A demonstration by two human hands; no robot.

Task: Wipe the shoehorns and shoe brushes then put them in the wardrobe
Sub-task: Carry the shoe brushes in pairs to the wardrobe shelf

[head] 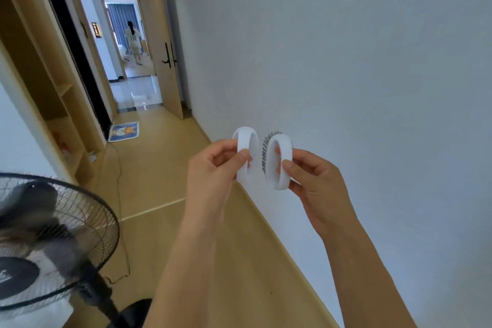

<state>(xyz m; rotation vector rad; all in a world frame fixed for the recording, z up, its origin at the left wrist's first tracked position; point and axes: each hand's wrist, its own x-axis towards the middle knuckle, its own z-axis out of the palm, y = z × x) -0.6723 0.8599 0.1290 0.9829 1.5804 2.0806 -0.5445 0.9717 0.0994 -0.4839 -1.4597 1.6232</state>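
I hold two white oval shoe brushes up in front of the pale wall, one in each hand. My left hand [213,165] pinches the left shoe brush [247,141] by its loop handle, thumb on the near side. My right hand [316,181] pinches the right shoe brush [279,168] the same way; grey bristles show along its left edge. A small gap separates the two brushes. The open wooden wardrobe [53,104] with shelves stands along the left side. No shoehorn and no cloth are in view.
A black standing fan [53,242] fills the lower left, its cable trailing over the wooden floor. A blue mat [124,131] lies by the wardrobe. Far ahead an open door [167,61] leads to a hallway where a person [133,42] stands.
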